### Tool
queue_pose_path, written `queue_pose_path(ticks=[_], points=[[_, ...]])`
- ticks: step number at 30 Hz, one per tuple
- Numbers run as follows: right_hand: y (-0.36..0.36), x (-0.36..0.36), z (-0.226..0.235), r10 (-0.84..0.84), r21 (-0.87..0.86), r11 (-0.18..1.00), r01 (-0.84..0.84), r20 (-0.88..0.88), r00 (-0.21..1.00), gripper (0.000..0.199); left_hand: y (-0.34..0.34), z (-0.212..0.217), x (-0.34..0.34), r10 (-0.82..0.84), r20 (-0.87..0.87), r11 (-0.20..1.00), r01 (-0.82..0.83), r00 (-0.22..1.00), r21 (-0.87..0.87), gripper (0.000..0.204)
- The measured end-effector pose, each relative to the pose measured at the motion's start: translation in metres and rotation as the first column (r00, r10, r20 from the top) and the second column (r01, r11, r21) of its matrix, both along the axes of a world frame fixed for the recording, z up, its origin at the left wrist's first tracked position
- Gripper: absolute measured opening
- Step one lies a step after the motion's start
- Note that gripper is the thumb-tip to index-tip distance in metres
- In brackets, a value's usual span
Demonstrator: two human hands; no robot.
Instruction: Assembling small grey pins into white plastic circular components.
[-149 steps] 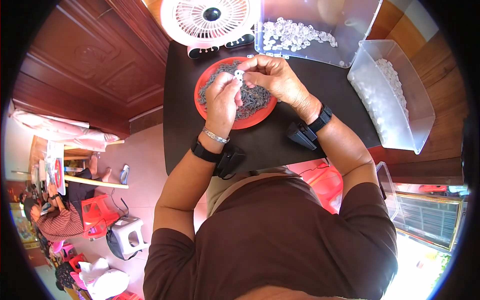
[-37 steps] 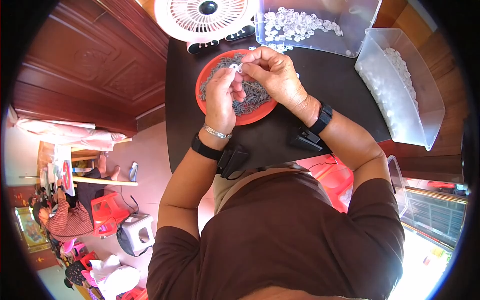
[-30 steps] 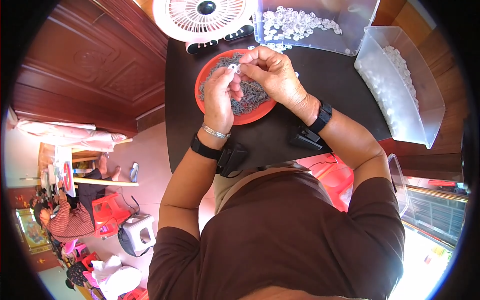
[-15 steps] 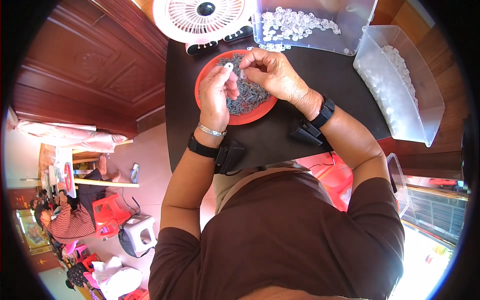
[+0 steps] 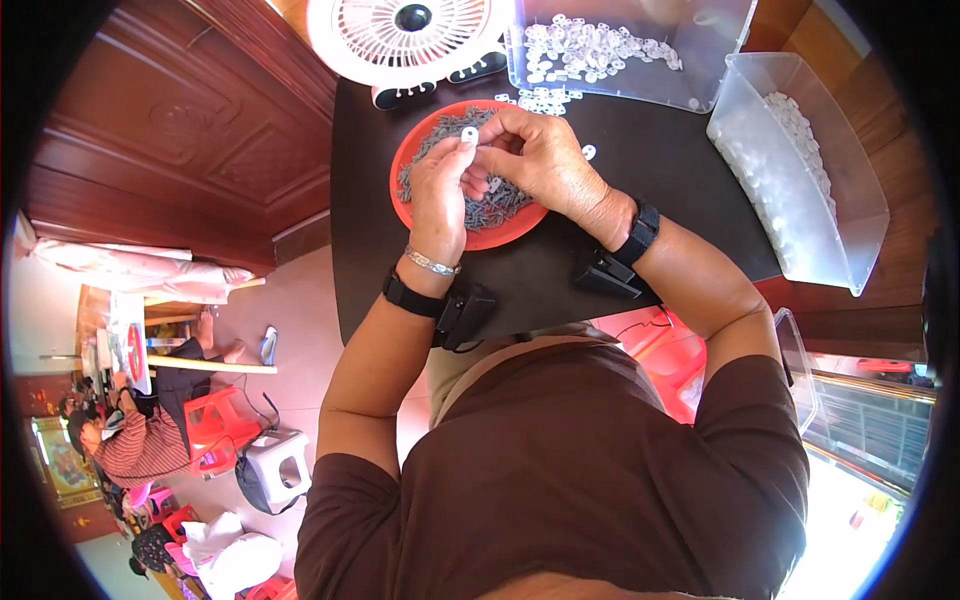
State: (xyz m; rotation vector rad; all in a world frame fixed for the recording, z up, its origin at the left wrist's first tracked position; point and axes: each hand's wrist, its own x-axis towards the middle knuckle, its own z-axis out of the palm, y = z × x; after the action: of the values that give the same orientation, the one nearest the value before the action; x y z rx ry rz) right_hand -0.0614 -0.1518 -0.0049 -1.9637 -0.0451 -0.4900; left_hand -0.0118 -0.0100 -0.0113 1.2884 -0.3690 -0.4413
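Gripping a white holed piece [image 5: 470, 134] at its fingertips, the left hand [image 5: 438, 200] is above the red plate [image 5: 490, 240] of grey parts [image 5: 497, 212]; the right hand [image 5: 556, 172] curls alongside, contents indeterminable; beyond, a clear bin [image 5: 655, 88] holds white pieces [image 5: 595, 45]

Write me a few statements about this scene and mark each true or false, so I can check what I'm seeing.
1. The left hand holds a small white piece. True.
2. The red bowl is filled mainly with blue pieces. False: they are mainly grey pieces.
3. The fan stands at the table's near edge. False: it stands at the far left of the table.
4. A black strap circles each wrist. True.
5. The silvery bracelet is on the right wrist. False: it is on the left.
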Motion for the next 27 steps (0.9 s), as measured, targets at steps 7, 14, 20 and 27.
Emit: queue_pose_path(ticks=[7, 14, 20, 27], points=[[0.001, -0.002, 0.001, 0.072, 0.124, 0.990, -0.072, 0.001, 0.997, 0.016, -0.002, -0.001, -0.001, 0.101, 0.129, 0.995, -0.102, 0.986, 0.003, 0.018], [-0.002, -0.003, 0.003, 0.096, 0.165, 0.982, -0.094, -0.004, 0.995, 0.013, -0.002, 0.001, -0.001, 0.108, 0.140, 0.994, -0.111, 0.984, 0.013, 0.016], [-0.001, -0.004, 0.009, 0.045, -0.037, 0.998, -0.046, -0.015, 0.999, 0.013, -0.001, 0.002, 0.000, 0.087, 0.212, 0.995, -0.096, 0.973, 0.032, 0.016], [-0.004, -0.004, 0.008, 0.126, -0.087, 0.988, -0.126, -0.002, 0.992, 0.018, 0.004, 0.004, 0.004, 0.072, 0.170, 0.997, -0.075, 0.983, 0.009, 0.018]])
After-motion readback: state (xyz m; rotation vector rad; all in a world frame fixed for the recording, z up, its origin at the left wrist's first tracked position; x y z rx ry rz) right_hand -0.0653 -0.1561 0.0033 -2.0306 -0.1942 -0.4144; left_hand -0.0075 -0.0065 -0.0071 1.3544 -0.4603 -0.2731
